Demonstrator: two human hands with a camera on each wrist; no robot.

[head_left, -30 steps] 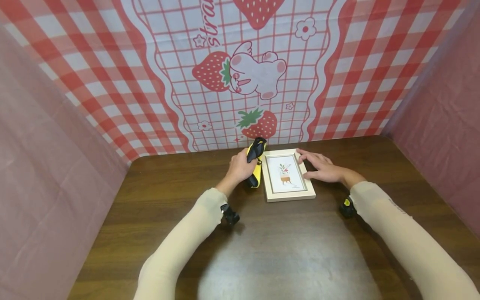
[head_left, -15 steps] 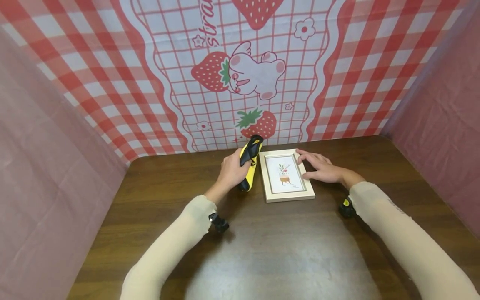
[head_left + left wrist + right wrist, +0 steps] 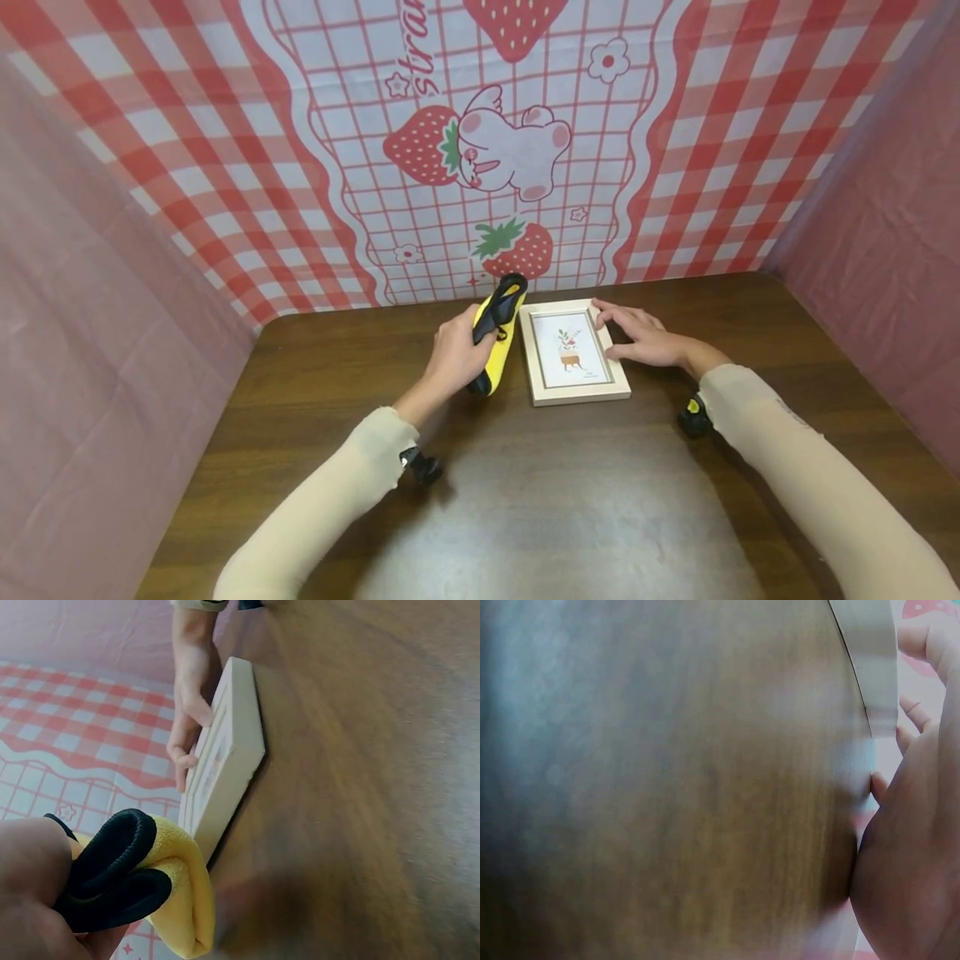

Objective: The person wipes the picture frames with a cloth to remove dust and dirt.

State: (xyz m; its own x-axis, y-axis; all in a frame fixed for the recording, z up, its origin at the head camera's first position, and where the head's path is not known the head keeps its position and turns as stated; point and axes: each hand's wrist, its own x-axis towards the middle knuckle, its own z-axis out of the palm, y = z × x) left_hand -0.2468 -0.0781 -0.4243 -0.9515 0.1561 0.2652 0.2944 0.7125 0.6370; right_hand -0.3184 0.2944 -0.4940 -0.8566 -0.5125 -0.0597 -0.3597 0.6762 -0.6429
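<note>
A folded yellow cloth [image 3: 501, 354] with black edging is gripped in my left hand [image 3: 459, 348], just left of the picture frame. In the left wrist view the cloth [image 3: 180, 892] bulges out past the fingers in thick folds. The cream picture frame [image 3: 532, 367] lies face up on the table, showing a drawing of a potted plant. My right hand [image 3: 637, 333] rests against the frame's right side, thumb and fingertips touching its border. The left wrist view shows this hand [image 3: 191, 705] beyond the frame [image 3: 236, 742]. In the right wrist view only a corner of the frame [image 3: 874, 667] appears.
The brown wooden table [image 3: 585, 500] carries a bright reflection in front. A red and white strawberry-print cloth [image 3: 510, 150] hangs right behind the table's back edge. Pink curtains [image 3: 97, 333] stand on both sides.
My left hand has moved left and a little toward me with the yellow cloth, widening the gap to the picture frame. The right hand and the frame have stayed in place.
</note>
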